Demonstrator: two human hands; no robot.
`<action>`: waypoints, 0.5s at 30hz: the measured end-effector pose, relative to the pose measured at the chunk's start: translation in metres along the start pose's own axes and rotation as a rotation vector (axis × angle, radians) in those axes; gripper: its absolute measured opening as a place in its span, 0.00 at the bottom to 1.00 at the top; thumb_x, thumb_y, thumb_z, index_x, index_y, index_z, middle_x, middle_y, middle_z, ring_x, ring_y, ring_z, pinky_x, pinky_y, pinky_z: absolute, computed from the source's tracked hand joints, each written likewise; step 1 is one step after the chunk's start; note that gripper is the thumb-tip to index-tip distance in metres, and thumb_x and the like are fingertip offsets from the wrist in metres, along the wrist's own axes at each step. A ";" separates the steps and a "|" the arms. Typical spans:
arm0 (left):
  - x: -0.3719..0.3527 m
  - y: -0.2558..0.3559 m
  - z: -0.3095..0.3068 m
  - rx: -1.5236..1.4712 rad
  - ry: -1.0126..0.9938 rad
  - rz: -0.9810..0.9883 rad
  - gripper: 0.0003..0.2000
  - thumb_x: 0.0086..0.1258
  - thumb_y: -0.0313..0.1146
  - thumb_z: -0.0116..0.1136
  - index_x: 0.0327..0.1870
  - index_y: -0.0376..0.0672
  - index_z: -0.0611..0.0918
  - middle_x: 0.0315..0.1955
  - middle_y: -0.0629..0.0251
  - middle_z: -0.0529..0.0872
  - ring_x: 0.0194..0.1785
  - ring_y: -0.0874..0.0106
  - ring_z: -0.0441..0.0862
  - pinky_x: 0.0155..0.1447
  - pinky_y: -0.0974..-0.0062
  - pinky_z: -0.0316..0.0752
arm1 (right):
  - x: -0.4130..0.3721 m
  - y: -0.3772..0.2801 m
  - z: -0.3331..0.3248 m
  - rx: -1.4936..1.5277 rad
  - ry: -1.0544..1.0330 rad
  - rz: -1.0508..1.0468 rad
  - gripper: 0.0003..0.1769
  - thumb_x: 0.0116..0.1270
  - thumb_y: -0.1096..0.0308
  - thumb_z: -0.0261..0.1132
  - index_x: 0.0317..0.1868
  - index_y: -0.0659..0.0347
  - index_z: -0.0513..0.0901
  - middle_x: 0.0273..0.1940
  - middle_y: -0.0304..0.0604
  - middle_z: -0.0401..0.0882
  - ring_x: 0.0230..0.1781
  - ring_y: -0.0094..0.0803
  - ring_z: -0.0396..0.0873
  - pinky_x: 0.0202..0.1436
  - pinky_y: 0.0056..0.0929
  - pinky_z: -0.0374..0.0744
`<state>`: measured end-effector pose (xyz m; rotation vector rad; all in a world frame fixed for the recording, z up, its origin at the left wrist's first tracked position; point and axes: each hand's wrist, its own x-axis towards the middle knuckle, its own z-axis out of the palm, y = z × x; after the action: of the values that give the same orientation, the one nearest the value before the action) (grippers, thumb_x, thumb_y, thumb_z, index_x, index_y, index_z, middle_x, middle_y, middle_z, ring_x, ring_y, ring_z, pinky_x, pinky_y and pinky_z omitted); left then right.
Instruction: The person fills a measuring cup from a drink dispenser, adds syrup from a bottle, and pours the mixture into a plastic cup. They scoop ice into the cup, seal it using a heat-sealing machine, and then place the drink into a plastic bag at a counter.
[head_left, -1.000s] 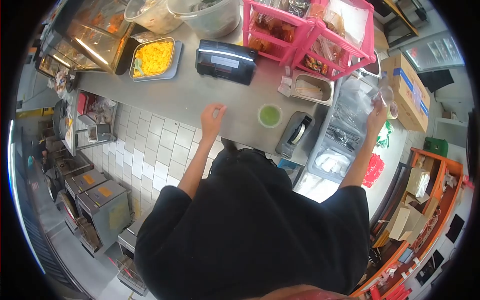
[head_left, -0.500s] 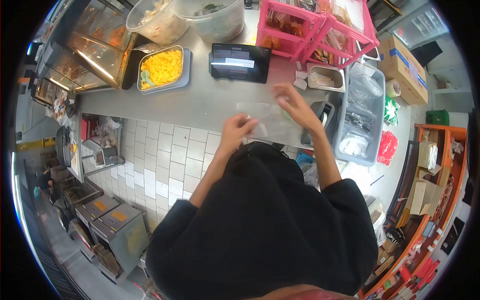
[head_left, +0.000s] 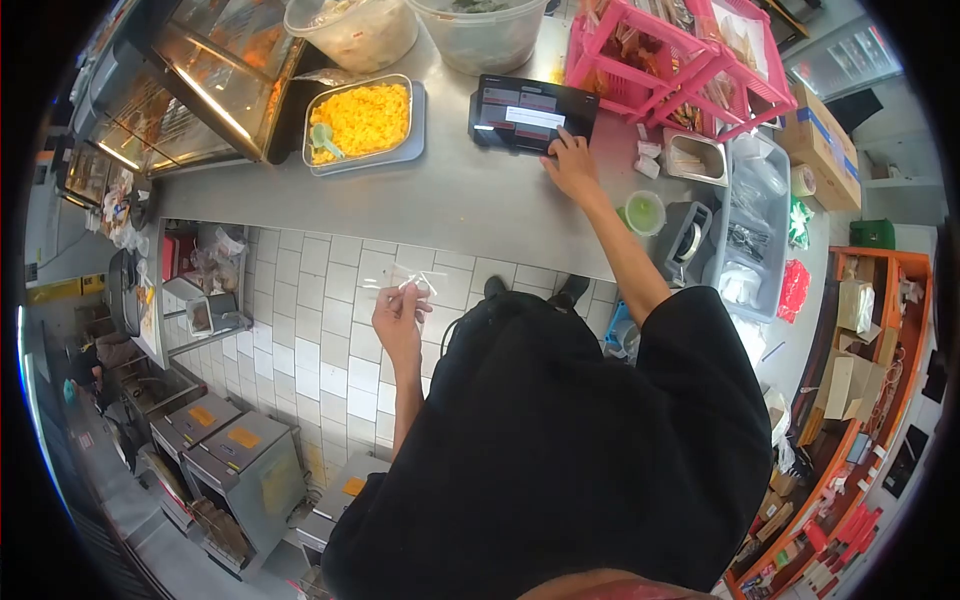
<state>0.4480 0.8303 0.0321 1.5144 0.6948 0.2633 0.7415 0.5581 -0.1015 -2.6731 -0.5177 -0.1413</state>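
Note:
My right hand [head_left: 574,168] reaches over the steel counter to a black tablet [head_left: 500,112]. Its fingers are extended, with a fingertip at the lower right of the lit screen, and it holds nothing. Low on the left, beyond the counter's front edge and above the tiled floor, my left hand [head_left: 399,318] is closed on a thin piece of clear plastic [head_left: 432,275], probably a bag; its full outline is hard to see. A cup of green contents [head_left: 645,213] stands on the counter near my right forearm.
A tray of yellow food [head_left: 362,118] sits left of the tablet, beside a glass display case [head_left: 210,85]. Large plastic tubs [head_left: 480,40] stand behind. Pink baskets [head_left: 650,75], a tape dispenser [head_left: 688,240] and a grey divided bin [head_left: 722,260] line the right side.
My right hand has moved forward onto the tablet. My left hand has drawn back and left off the counter with the clear plastic. The green cup now shows, uncovered by my arm.

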 end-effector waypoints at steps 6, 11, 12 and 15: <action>0.018 -0.011 -0.010 0.013 -0.037 0.060 0.08 0.74 0.31 0.64 0.43 0.33 0.87 0.33 0.62 0.89 0.34 0.78 0.82 0.39 0.82 0.72 | -0.039 -0.082 -0.038 0.295 0.283 -0.085 0.12 0.66 0.61 0.70 0.43 0.59 0.84 0.60 0.47 0.80 0.54 0.45 0.77 0.57 0.43 0.77; 0.029 -0.019 0.001 0.039 -0.126 0.065 0.07 0.70 0.28 0.69 0.41 0.32 0.87 0.32 0.64 0.88 0.34 0.79 0.81 0.39 0.82 0.71 | -0.092 -0.141 -0.069 0.852 -0.156 0.098 0.13 0.67 0.61 0.70 0.45 0.62 0.86 0.41 0.44 0.85 0.35 0.35 0.79 0.47 0.35 0.78; 0.027 -0.009 0.013 0.026 -0.124 0.076 0.06 0.69 0.27 0.69 0.40 0.33 0.87 0.31 0.65 0.88 0.33 0.80 0.79 0.38 0.82 0.70 | -0.102 -0.161 -0.085 0.887 -0.219 0.067 0.14 0.66 0.61 0.71 0.45 0.62 0.87 0.40 0.44 0.85 0.36 0.35 0.78 0.46 0.35 0.78; 0.024 -0.007 0.033 0.064 -0.174 0.139 0.05 0.67 0.26 0.70 0.37 0.34 0.87 0.29 0.67 0.86 0.32 0.81 0.78 0.37 0.81 0.70 | -0.122 -0.197 -0.089 0.912 -0.272 0.060 0.17 0.65 0.58 0.73 0.47 0.61 0.87 0.41 0.40 0.86 0.37 0.30 0.77 0.41 0.31 0.75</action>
<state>0.4837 0.8165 0.0168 1.6276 0.4647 0.2122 0.5524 0.6473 0.0322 -1.8081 -0.4360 0.3928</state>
